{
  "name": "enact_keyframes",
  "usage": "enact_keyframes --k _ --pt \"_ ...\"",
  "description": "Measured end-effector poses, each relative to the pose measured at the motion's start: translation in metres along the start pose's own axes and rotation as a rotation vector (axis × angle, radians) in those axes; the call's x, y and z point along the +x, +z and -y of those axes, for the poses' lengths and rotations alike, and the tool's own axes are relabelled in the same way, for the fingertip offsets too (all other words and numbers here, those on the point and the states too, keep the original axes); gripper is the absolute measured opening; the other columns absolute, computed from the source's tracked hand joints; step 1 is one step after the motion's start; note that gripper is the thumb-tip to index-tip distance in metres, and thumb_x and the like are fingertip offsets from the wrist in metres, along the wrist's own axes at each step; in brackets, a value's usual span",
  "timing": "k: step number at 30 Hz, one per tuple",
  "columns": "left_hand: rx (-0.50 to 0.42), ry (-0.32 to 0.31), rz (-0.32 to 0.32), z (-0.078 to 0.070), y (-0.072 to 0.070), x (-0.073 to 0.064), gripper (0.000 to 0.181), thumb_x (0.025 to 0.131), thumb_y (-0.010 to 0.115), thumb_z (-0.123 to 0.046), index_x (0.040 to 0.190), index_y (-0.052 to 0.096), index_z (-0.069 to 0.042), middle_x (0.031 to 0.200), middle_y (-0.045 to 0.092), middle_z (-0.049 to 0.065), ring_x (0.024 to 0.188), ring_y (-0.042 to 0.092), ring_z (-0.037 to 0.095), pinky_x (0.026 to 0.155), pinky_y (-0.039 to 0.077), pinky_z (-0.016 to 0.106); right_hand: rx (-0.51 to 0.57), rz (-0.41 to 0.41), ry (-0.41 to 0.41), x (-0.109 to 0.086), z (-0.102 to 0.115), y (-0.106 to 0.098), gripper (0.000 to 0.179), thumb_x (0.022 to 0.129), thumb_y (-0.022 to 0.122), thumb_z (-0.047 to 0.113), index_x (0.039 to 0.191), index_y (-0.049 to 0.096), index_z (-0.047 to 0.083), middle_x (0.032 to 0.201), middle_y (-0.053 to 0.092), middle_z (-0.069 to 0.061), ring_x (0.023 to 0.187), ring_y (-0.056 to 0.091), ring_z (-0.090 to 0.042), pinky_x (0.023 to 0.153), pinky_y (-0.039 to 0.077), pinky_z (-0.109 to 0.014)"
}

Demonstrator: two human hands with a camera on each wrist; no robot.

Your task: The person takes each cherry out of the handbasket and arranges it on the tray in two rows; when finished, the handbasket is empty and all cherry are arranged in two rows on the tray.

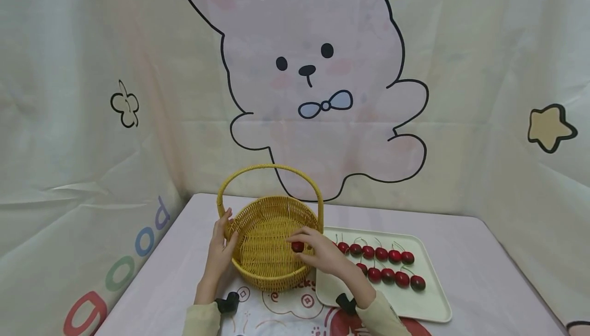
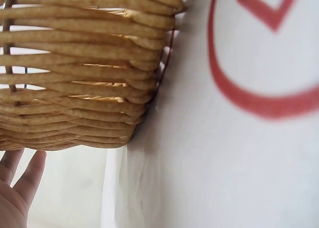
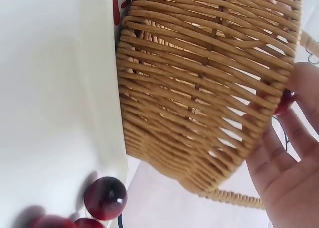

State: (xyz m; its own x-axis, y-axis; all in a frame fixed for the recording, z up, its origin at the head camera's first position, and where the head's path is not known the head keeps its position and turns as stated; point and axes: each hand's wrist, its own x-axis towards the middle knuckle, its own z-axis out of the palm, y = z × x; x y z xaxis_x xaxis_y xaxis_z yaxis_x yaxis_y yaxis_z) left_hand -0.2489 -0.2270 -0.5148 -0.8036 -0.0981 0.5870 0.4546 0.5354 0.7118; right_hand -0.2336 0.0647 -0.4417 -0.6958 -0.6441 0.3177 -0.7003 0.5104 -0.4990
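Observation:
A yellow wicker basket (image 1: 272, 280) with a tall arched handle stands on the table, its woven floor showing bare. My left hand (image 1: 220, 249) rests against the basket's left side near the handle's foot, fingers fairly straight along the outside and thumb at the rim. In the left wrist view, two fingertips of that hand show beside the woven wall. Inside the right rim, my right hand (image 1: 320, 251) pinches a dark red cherry (image 1: 297, 247) between thumb and fingers, over the basket's opening. The right wrist view shows this cherry (image 3: 285, 101) partly behind the rim.
Right of the basket lies a cream tray (image 1: 415, 302) with two rows of stemmed cherries (image 1: 394, 256), some hidden by my right hand and forearm. Red printed drawings (image 1: 307, 301) mark the white tablecloth. A curtain with a cartoon rabbit (image 1: 313, 146) hangs behind the table.

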Motion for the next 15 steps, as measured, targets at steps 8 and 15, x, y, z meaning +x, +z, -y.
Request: enact_keyframes --k 8,15 --pt "0.003 0.0 0.004 0.002 0.0 0.0 0.064 0.09 0.054 -0.001 0.145 0.029 -0.021 0.138 0.039 0.011 0.117 0.048 0.033 0.091 0.039 0.061 0.083 -0.079 -0.027 -0.018 -0.004 -0.007 0.037 0.085 0.066 0.009 0.121 0.061 0.018 0.119 0.056 0.002 0.1 0.054 -0.014 0.075 0.05 -0.031" --pt "0.003 0.012 -0.003 0.002 0.0 0.0 0.064 0.089 0.056 -0.001 0.144 0.03 -0.019 0.138 0.039 0.011 0.116 0.049 0.032 0.09 0.039 0.062 0.107 -0.15 -0.049 -0.033 -0.01 -0.016 0.038 0.083 0.068 0.007 0.118 0.063 0.019 0.115 0.051 -0.001 0.08 0.055 -0.011 0.067 0.052 -0.028"
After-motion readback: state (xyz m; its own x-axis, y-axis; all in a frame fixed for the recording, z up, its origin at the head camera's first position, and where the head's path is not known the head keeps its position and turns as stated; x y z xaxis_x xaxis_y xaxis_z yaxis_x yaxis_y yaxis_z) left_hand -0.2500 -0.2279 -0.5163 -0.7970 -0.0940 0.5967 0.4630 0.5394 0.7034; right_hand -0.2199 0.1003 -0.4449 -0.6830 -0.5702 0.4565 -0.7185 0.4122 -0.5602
